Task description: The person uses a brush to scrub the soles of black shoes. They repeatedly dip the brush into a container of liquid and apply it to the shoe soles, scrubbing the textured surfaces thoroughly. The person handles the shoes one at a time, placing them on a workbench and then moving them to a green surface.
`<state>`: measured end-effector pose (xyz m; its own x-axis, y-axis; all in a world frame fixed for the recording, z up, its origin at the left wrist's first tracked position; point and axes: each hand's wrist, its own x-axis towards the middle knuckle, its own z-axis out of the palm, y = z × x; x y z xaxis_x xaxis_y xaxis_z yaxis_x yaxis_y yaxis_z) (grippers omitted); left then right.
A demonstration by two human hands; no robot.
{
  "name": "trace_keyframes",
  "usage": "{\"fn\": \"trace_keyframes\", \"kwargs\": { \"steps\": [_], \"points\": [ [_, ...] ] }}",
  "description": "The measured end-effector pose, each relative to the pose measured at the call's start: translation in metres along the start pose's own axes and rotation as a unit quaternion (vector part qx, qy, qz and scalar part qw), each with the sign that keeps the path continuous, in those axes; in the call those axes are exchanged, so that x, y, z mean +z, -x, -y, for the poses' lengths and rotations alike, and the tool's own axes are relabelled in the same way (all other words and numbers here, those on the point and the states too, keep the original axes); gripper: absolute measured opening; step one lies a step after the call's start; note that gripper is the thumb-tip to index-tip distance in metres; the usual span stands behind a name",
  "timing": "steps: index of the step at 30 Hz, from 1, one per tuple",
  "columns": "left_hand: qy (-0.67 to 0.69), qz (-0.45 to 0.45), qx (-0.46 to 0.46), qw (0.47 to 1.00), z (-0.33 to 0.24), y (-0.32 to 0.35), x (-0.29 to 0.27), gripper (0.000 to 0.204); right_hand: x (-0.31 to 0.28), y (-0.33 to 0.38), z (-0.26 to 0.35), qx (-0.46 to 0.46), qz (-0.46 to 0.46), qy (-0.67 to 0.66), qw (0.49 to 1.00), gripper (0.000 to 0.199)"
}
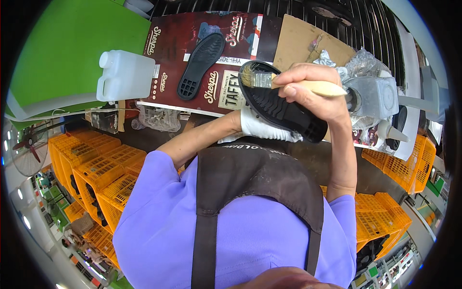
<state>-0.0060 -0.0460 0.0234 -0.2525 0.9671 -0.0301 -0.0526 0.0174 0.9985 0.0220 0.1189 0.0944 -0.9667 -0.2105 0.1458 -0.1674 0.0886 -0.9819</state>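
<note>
My left hand (263, 126), in a white glove, holds a black shoe sole (284, 111) from beneath, its fingers mostly hidden under it. The sole is tilted, with its ridged tread and square-celled heel facing up. Closed around the wooden handle of a flat paintbrush (263, 80) is my bare right hand (315, 91). The brush's bristles touch the rounded far-left end of the sole. Left of the held sole, a second black shoe sole (202, 61) lies tread up on a dark red printed cardboard sheet (166, 45).
A white plastic jug (126, 77) stands left of the cardboard. To the right are a translucent container (378, 98), crumpled clear plastic (363, 62) and a small nozzle bottle (392, 134). Orange crates (108, 176) flank me. Brown cardboard (303, 38) lies before a black slatted surface (284, 9).
</note>
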Motion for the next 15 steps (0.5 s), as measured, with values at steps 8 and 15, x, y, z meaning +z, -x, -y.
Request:
{"fn": "trace_keyframes", "kwargs": {
  "steps": [8, 15],
  "points": [
    [0.029, 0.115, 0.022, 0.993, 0.002, -0.002, -0.019, 0.054, -0.027, -0.010, -0.009, 0.107, 0.006, -0.013, 0.994, 0.020],
    [0.201, -0.037, -0.058, 0.977, 0.023, 0.006, -0.042, 0.029, -0.018, -0.001, -0.022, 0.120, -0.096, -0.053, 0.987, 0.021]
  ]
}}
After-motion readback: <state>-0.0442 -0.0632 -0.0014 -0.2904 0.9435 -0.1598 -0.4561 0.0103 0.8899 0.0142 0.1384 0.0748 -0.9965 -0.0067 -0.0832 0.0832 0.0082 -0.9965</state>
